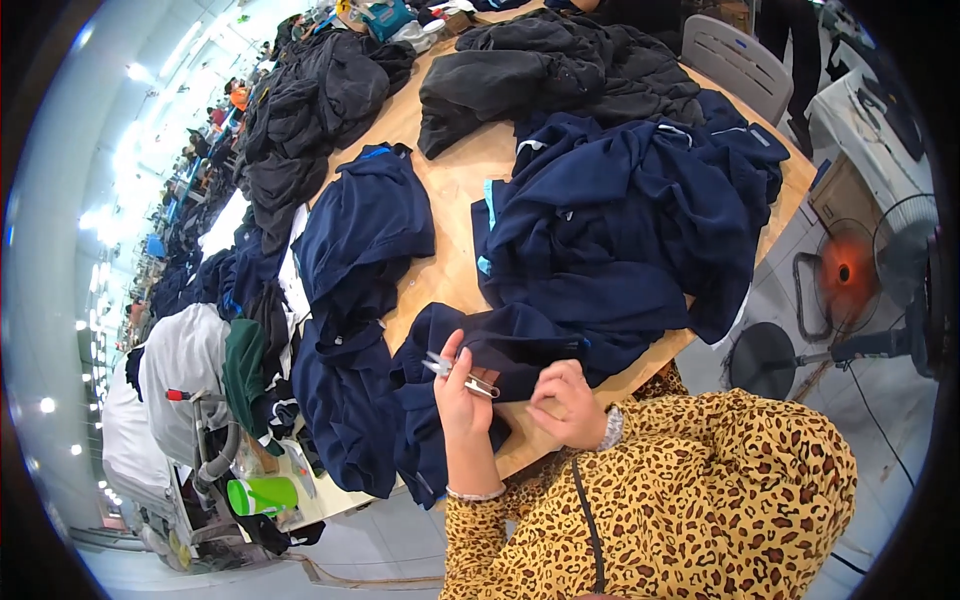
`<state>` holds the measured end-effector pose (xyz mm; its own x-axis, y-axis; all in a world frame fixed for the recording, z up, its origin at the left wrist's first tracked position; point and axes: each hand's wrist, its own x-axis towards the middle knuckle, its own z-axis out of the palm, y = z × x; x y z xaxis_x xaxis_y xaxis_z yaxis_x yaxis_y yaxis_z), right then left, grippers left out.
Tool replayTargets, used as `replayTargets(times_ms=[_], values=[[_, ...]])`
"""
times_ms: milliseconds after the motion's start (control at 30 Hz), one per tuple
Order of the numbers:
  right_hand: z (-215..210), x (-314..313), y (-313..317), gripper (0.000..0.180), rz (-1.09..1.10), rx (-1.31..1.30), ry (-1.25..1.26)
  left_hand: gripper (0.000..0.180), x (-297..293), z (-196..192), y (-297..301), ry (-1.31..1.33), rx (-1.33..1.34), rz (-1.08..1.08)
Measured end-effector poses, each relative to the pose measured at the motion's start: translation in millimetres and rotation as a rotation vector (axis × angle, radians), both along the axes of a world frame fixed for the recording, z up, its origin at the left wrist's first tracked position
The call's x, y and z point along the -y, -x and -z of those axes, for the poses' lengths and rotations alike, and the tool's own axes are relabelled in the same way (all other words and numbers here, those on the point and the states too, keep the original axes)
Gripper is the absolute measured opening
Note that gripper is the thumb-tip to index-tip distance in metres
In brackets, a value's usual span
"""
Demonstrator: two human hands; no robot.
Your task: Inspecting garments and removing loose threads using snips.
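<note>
Two hands by a navy garment (530,328), the left holding snips.
The left hand (462,392) grips small metal snips (482,386), blades pointing left past the thumb. Just to its right, the right hand (566,404) is curled narrow; whether it pinches anything, I cannot tell. The garment lies just beyond both hands, on a wooden table (455,190).

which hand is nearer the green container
Left. The left hand is apart from the green container, up and to its right in the picture; the right hand is farther right.
</note>
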<state>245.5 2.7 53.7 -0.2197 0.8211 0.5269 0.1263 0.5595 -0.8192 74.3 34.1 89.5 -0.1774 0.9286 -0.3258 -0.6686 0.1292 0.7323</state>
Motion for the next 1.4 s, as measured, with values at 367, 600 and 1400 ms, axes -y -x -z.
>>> replayTargets(times_ms=[367, 600, 1400], values=[[4.4, -36.0, 19.1, 0.043, -0.639, -0.986, 1.627, 0.033, 50.9, -10.8, 0.4, -0.260, 0.295, -0.181], [-24.0, -53.9, -10.6, 0.045, -0.767, -1.200, 1.356, 0.032, 67.5, 0.8, 7.0, -0.305, 0.179, -0.508], [-6.4, -34.9, -11.7, 0.047, -0.300, -0.898, 1.226, 0.030, 98.9, 41.7, -45.3, 0.238, -0.624, -0.590]])
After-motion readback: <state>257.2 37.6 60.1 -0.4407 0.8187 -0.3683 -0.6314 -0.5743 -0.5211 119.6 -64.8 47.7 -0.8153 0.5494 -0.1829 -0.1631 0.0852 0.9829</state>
